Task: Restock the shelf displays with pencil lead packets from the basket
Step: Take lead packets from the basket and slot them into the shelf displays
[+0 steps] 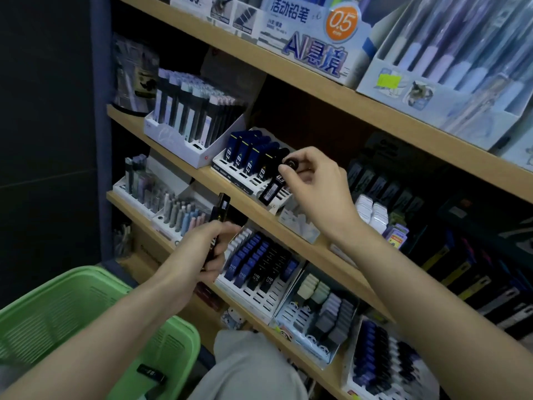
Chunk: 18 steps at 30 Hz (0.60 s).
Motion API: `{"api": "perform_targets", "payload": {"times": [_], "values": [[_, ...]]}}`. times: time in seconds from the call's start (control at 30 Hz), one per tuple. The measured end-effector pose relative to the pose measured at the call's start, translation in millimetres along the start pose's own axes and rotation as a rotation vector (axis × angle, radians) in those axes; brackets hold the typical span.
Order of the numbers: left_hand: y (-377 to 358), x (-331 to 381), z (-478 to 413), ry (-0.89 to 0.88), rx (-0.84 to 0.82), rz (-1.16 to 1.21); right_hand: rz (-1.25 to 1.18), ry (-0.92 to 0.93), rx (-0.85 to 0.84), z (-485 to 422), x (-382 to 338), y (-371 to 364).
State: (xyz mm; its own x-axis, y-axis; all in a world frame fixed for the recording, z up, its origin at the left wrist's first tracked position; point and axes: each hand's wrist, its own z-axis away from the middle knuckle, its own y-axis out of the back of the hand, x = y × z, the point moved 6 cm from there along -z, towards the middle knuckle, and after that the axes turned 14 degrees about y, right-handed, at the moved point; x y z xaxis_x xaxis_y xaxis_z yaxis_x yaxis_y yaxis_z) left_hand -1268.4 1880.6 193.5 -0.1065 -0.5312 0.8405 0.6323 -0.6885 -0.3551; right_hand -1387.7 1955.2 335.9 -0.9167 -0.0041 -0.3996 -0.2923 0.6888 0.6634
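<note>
The left hand [206, 248] is raised, fingers [215, 265] curled in a grip. The right hand [314, 183] (arm outstretched, higher) pinches with fingertips [297, 157].

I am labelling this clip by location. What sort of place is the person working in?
Most likely a stationery shop. Wooden shelves carry slotted display trays of pencil lead packets, a mechanical pencil box marked 0.5 stands on the shelf above, and a green basket with stock sits below.
</note>
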Motion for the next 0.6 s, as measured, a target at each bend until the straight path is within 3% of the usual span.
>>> {"api": "perform_targets", "payload": {"times": [0.1, 0.33, 0.6], "values": [[16, 1, -9, 0.016, -0.004, 0.073, 0.124, 0.005, 0.015, -21, 11, -6], [40, 4, -17, -0.066, 0.100, -0.047, 0.366, 0.009, -0.072, -53, 39, -17], [55, 5, -24, -0.095, 0.084, -0.100, 0.385, -0.036, -0.140, -61, 54, -26]]}}
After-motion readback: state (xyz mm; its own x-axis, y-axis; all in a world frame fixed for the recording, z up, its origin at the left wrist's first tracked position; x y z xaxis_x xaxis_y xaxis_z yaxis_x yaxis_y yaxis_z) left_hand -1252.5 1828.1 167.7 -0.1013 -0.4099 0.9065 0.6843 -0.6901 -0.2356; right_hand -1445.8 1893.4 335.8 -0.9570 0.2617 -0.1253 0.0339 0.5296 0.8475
